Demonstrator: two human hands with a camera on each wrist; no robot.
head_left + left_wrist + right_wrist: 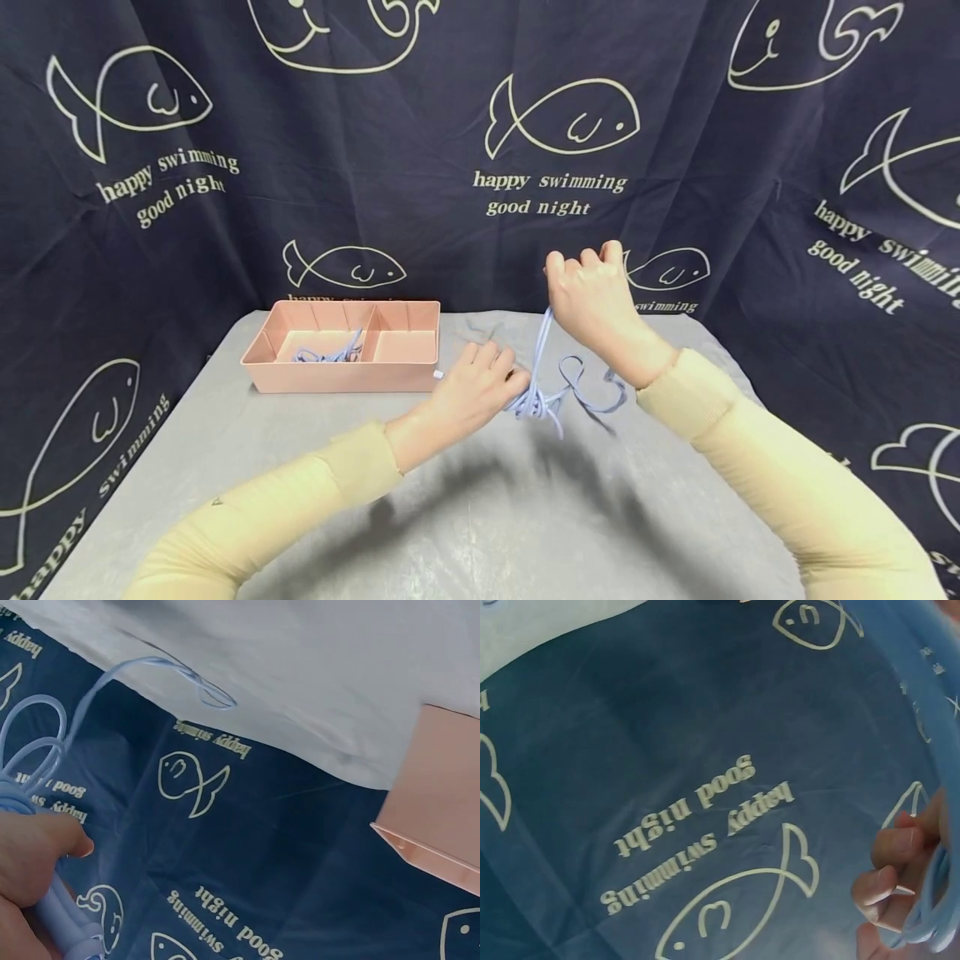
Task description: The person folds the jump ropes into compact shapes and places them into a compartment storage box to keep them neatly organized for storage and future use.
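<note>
While the left hand (477, 385) holds the pale-blue, looped flexible cord (534, 406) and the right hand (591, 293) grips its raised strands (541, 343), keep tension gentle.

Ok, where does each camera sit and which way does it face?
Head: on the head, facing forward and down at table and box; sleeves, left hand and right hand show.
Left wrist: on that wrist, facing cord and curtain; part of that hand shows.
Right wrist: on that wrist, facing the curtain; part of that hand shows.
Head and left wrist both show the box.
</note>
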